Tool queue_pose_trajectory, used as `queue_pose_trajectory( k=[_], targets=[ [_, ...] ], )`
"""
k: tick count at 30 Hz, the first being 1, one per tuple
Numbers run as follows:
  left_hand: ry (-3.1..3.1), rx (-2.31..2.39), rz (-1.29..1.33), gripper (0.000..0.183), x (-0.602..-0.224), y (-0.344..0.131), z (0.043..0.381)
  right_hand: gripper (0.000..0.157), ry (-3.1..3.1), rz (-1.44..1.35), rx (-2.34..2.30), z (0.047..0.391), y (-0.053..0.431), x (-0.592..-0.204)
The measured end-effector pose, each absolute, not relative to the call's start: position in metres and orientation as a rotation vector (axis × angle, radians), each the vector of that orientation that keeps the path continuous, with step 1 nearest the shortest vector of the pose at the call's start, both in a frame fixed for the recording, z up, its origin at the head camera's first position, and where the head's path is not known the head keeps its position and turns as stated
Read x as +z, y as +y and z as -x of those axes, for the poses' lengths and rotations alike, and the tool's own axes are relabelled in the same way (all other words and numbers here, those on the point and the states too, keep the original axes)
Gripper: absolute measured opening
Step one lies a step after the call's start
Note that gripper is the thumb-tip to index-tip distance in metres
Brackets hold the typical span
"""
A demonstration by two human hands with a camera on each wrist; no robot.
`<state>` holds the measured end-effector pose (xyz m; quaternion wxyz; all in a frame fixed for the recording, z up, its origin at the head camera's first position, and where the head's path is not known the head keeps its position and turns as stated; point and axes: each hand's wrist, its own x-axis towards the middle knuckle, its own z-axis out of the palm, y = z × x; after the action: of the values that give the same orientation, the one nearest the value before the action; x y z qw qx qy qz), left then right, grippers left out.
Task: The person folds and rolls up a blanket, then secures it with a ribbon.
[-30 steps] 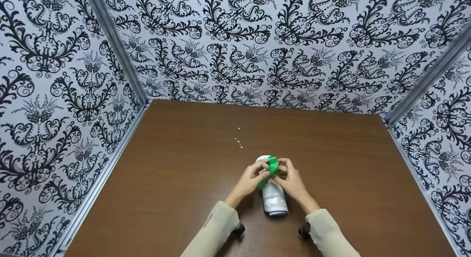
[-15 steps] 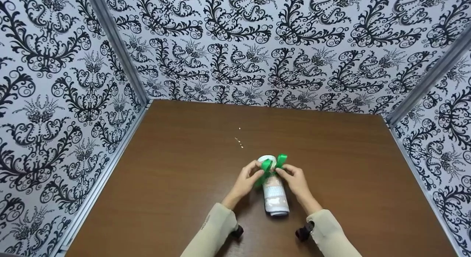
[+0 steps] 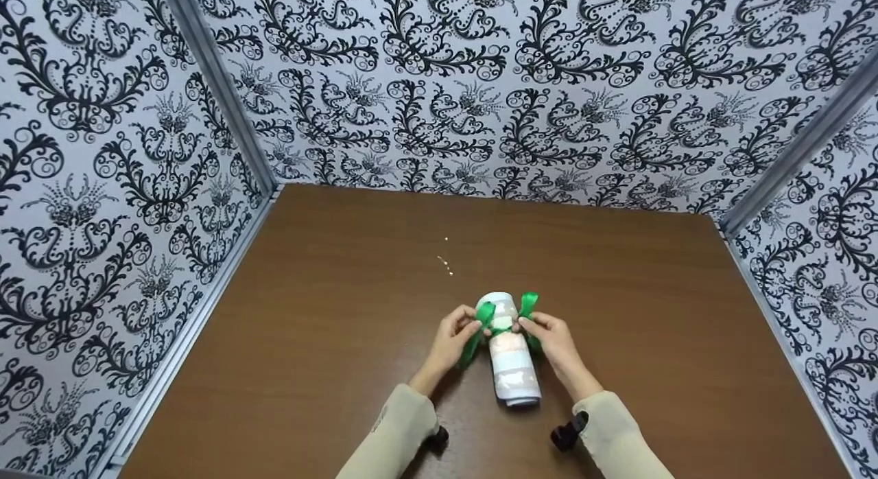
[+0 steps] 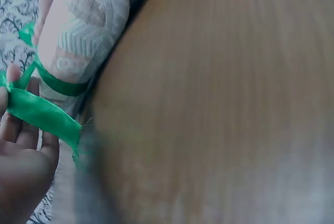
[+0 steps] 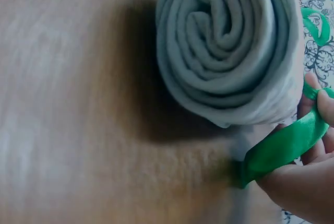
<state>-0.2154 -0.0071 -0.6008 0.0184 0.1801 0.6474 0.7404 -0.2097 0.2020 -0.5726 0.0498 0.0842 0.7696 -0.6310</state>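
A rolled-up towel (image 3: 513,369) in white and beige bands lies lengthwise on the brown table, its spiral end (image 5: 214,41) facing the right wrist camera. Around its upper part runs a green satin ribbon (image 4: 60,84). At the roll's left side my left hand (image 3: 449,342) pinches one part of the ribbon, and a tail of it hangs down past the fingers. On the opposite side my right hand (image 3: 554,338) pinches the other part between thumb and fingers, with a loop standing up above. The ribbon is drawn out sideways between the two hands, across the towel's top.
Several small white specks (image 3: 446,263) lie on the wooden table (image 3: 329,314) beyond the towel. Patterned black-and-white walls (image 3: 439,108) with grey metal corner posts (image 3: 226,88) enclose the table at the back and sides. A dark strap mount (image 3: 568,431) sits at the right sleeve.
My hands have moved apart, the left one leftward and the right one slightly rightward, drawing the bunched green ribbon out to both sides. More of the towel's upper part now shows.
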Motion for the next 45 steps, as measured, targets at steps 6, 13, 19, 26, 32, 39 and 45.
queue_pose_trajectory(
  k=[6,13,19,26,32,39,45],
  targets=[
    [2.072,2.188,-0.682,0.016,-0.586,0.000,0.214,0.017,2.444,-0.144,-1.882,0.209,0.197,-0.566],
    [2.072,2.161,-0.569,0.032,-0.583,0.013,0.214,0.018,2.667,0.189,-1.746,0.207,0.192,-0.571],
    [2.107,2.079,-0.353,0.055,-0.582,0.014,0.215,0.017,2.775,0.433,-1.568,0.206,0.196,-0.572],
    [2.072,2.171,-0.313,0.020,-0.582,0.014,0.216,0.018,2.649,0.458,-1.628,0.204,0.196,-0.565],
    [2.101,2.164,-0.321,0.020,-0.583,0.016,0.212,0.021,2.658,0.218,-1.725,0.206,0.190,-0.565],
    [2.125,2.112,-0.467,0.020,-0.584,0.015,0.210,0.014,2.734,0.086,-1.729,0.212,0.188,-0.569],
    [2.303,1.996,-0.576,0.015,-0.582,0.011,0.208,0.015,2.639,0.059,-1.835,0.214,0.187,-0.570]
  ],
)
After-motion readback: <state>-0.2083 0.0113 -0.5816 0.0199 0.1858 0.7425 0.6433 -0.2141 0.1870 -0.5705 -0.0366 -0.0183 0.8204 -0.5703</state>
